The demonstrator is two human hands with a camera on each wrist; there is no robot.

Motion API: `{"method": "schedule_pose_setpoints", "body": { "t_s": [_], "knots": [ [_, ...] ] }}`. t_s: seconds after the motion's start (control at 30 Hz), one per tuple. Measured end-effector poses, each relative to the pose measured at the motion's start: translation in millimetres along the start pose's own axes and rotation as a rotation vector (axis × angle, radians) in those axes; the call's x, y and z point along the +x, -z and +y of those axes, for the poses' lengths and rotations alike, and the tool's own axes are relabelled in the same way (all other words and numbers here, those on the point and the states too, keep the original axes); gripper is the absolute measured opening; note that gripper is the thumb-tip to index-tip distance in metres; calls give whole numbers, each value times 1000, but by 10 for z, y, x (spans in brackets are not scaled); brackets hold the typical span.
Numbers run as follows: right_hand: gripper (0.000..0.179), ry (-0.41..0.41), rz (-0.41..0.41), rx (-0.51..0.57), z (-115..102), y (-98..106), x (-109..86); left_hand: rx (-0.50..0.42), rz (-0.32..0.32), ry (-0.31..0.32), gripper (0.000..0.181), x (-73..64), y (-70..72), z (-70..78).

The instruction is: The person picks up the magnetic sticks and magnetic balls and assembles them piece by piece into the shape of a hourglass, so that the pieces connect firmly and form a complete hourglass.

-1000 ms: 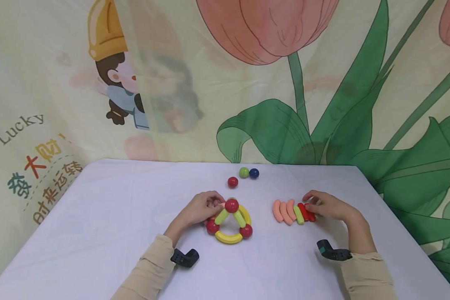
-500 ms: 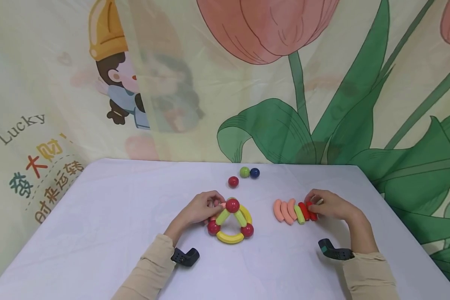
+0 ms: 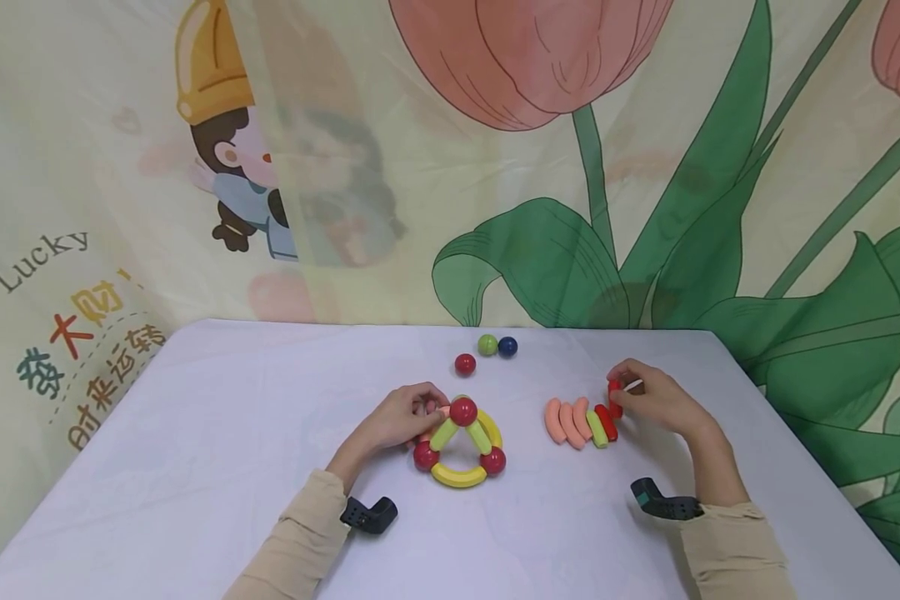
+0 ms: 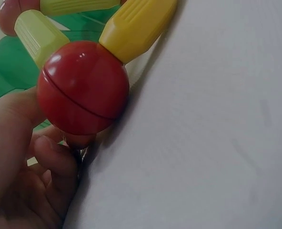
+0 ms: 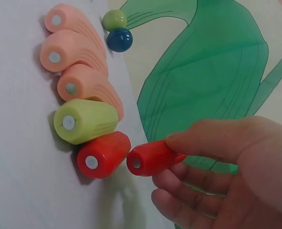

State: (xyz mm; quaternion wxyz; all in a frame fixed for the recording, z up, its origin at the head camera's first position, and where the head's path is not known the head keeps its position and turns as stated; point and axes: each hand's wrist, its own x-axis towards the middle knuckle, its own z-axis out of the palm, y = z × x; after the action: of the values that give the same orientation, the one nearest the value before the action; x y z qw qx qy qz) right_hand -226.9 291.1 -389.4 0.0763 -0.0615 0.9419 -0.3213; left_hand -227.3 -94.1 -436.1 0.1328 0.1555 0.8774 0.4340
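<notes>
A triangular frame of magnetic balls and rods [image 3: 478,437] stands on the table, with red balls at its corners, light green straight rods, and yellow curved rods [image 3: 457,477]. My left hand [image 3: 399,418] grips its left side near a pink rod; the fingers partly hide that part. The left wrist view shows a red ball [image 4: 84,88] close by the thumb. Between thumb and fingers, my right hand [image 3: 658,400] pinches a short red rod [image 5: 153,158], raised above the row's right end. That row has pink curved rods [image 3: 567,423], a light green rod [image 3: 597,428] and another red rod [image 3: 607,423].
Behind the frame lie a loose red ball [image 3: 465,364], a green ball [image 3: 487,344] and a dark blue ball [image 3: 507,347]. A white cloth covers the table [image 3: 195,467]. A printed curtain [image 3: 525,267] hangs along its back edge.
My right hand has lifted the rightmost red rod off the row, up and slightly away. The left hand and the frame have stayed in place.
</notes>
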Motion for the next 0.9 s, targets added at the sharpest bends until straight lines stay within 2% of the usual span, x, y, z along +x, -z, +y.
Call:
{"method": "schedule_pose_setpoints", "body": {
  "t_s": [0.4,0.9],
  "knots": [
    [39,37,111,28,-122,-75,43,0,-1,-2,17,7,3,8],
    [34,161,160,77,-314,-210,57,-11,-6,0,17,8,7,19]
  ]
}}
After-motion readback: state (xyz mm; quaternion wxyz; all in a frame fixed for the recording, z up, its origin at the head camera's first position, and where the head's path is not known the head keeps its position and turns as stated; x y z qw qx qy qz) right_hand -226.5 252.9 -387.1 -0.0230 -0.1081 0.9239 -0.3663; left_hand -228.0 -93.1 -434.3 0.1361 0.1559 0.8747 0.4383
